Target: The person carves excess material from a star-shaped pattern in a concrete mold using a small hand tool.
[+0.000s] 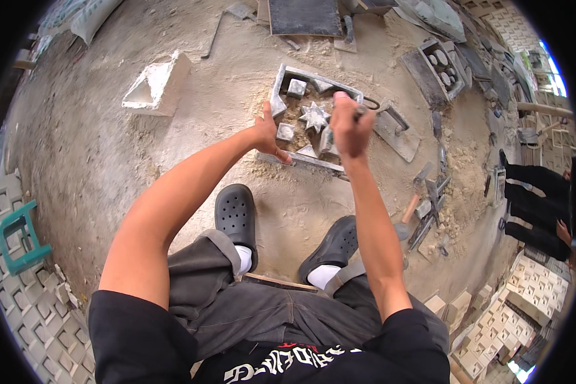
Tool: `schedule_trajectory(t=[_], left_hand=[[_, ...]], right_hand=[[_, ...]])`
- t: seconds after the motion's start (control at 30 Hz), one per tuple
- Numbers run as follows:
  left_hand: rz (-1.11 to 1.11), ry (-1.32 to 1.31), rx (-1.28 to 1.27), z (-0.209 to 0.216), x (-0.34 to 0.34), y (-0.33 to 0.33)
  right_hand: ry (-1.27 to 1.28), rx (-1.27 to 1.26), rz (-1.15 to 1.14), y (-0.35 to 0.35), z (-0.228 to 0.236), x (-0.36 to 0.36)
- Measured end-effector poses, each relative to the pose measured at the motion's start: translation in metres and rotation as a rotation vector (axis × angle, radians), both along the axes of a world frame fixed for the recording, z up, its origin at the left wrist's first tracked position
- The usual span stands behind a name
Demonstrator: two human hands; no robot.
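Note:
A rectangular grey metal mould (pixel 329 82) lies on the sandy ground in front of me. Inside it sit a star-shaped block (pixel 314 117), small square blocks such as this cube (pixel 296 88), and triangular pieces along the walls. My left hand (pixel 269 136) spans the mould's left end, thumb and fingers spread and touching its frame. Over the right part of the mould, my right hand (pixel 353 131) is closed round a dark-handled tool (pixel 362 114). Motion blurs this hand, and the tool's working end cannot be made out.
Left stands a white hollow block (pixel 157 86). Right of the mould lies a flat float (pixel 395 132) with a handle; a hammer (pixel 416 192) and other tools lie nearer. Farther right are a box of round pieces (pixel 443 67) and another person's dark-clothed legs (pixel 534 205). A green stool (pixel 22 237) stands left.

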State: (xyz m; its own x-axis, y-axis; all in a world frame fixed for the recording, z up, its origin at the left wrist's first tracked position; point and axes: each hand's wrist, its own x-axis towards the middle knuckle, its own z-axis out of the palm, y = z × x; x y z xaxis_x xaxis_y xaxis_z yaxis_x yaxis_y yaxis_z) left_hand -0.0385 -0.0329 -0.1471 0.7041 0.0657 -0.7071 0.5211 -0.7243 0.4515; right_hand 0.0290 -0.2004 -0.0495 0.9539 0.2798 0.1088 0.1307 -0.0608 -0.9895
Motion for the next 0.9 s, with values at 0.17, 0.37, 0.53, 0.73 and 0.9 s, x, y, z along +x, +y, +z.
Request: schedule_trajectory(t=[0.17,0.37,0.53,0.73,0.9], left_hand=[[-0.063,-0.002,-0.021,0.0,0.005,-0.016],[-0.017,0.019,0.006,0.007,0.001,-0.006],[-0.033,0.035,0.013,0.005,0.005,-0.006],[-0.029,-0.001,-0.016,0.002,0.007,-0.01],[-0.009,-0.028,0.022,-0.008,-0.002,0.0]], right_hand=[[0.035,0.028,-0.031,-0.023,-0.049,0.001],[0.029,0.211,-0.016,-0.015,0.01,-0.002],[0.079,0.163,0.048,-0.023,-0.028,-0.004],[0.033,0.272,0.017,-0.028,-0.037,-0.008],[0.027,0.289,0.028,-0.025,-0.014,0.003]])
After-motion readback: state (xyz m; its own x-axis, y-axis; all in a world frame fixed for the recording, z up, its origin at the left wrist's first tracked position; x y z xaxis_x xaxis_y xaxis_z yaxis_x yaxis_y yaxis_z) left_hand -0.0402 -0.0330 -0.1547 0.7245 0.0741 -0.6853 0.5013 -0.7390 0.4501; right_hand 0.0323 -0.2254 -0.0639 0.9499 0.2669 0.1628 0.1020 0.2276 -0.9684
